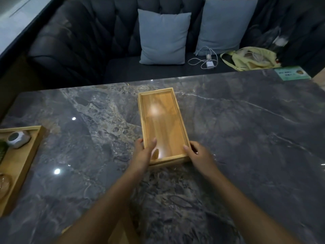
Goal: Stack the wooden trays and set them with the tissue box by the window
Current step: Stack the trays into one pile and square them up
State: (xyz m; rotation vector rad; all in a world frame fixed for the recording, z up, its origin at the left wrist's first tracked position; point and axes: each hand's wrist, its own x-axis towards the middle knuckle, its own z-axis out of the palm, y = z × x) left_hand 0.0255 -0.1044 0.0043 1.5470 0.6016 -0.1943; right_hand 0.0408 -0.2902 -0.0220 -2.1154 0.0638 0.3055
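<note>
A long, empty wooden tray (161, 120) lies lengthwise in the middle of the dark marble table (246, 138). My left hand (143, 152) grips its near left corner, thumb over the rim. My right hand (197, 153) holds the near right corner. A second wooden tray (26, 155) sits at the left edge of the view and holds a small grey-white object (18, 139) and other items that are partly cut off. A piece of light wood (121, 231) shows under my left forearm at the table's near edge. No tissue box is in view.
Behind the table runs a dark tufted sofa (79, 41) with two grey-blue cushions (163, 36), a white charger and cable (205, 60) and a yellow bag (249, 59). A green card (292, 73) lies on the table's far right corner. A pale ledge (15, 14) shows at top left.
</note>
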